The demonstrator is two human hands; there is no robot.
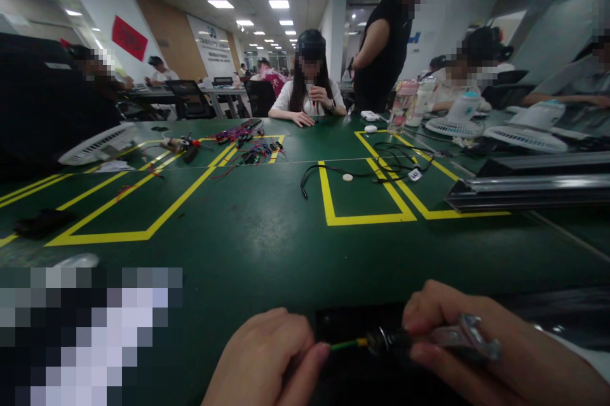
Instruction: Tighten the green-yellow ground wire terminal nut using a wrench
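Left hand (267,358) and right hand (476,305) show only in part: the left wrist runs off the bottom edge, and the right fingers cover the middle of a dark cylindrical tool with a clear, hook-ended rear part (379,340), whose exact kind is hard to make out. Between the hands lies a thin green wire with a yellowish end (347,344), meeting the tool's tip. Left thumb and fingers are pressed together on the wire; right thumb and fingers pinch the tool. Beneath them is a black flat surface (352,315), blurred. Beyond the right hand lie long silver-and-black bars (534,183), cut off by the frame.
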